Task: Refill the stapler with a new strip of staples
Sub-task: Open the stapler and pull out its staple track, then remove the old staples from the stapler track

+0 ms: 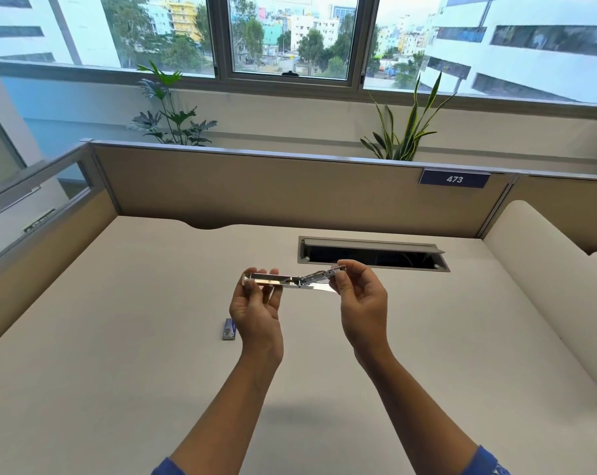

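1. A person holds a shiny silver stapler (pixel 291 281) up in the air with both hands, above the middle of the worktop (pixel 118 337).
2. The stapler is swung wide open, so it looks like one long, thin bar lying sideways, with the hinge in the middle.
3. The left hand (pixel 255 310) holds the left end of the stapler. Its fingers (pixel 273 276) are curled behind that end and the thumb presses on the front.
4. The right hand (pixel 362 303) holds the right end. Its thumb and first fingers (pixel 354 267) pinch the thin metal part there, which tips up a little. The other fingers on that hand are loosely bent.
5. A small blue and silver box of staples (pixel 229 329) lies flat on the worktop, just beside the left wrist and below the stapler. No hand touches it.
6. A blue sleeve (pixel 485 461) shows on the right arm at the bottom edge.
7. Behind the hands, a long dark cable slot (pixel 372 255) is cut into the worktop, with its lid open.
8. A tan wall panel (pixel 255 190) stands at the back of the worktop. A little blue sign (pixel 454 179) on it says 473.
9. Two green plants (pixel 170 111) (pixel 406 128) stand behind the panel, under a big window (pixel 290 36) that looks out at buildings and trees.
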The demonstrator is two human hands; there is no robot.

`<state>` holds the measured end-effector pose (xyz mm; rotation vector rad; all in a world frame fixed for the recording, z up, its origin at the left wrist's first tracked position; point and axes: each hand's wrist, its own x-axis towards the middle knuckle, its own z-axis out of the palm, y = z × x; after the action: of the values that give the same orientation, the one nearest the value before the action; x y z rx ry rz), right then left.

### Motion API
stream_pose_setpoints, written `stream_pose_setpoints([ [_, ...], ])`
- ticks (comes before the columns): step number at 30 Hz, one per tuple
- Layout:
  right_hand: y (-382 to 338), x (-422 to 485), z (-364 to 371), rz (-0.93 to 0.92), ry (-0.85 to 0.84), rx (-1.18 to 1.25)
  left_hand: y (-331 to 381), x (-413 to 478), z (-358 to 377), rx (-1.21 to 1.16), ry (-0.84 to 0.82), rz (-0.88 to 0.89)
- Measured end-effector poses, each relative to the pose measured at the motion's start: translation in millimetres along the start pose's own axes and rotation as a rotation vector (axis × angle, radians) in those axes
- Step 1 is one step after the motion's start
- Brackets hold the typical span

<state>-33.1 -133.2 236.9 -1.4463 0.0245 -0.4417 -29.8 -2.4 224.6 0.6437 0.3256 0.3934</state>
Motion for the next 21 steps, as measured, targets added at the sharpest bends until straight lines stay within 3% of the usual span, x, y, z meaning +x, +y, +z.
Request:
stream_pose_setpoints([
  [8, 10, 4, -11, 0.276, 0.036, 0.221, -10, 1, -14, -0.01, -0.043, -0.074],
  [16, 17, 10, -20, 0.308, 0.067, 0.218, -11, 3, -28, 0.05, -0.101, -0.189],
  [21, 23, 20, -26, 0.314, 0.072, 0.202, -10, 5, -37, 0.028, -0.117, -0.362],
])
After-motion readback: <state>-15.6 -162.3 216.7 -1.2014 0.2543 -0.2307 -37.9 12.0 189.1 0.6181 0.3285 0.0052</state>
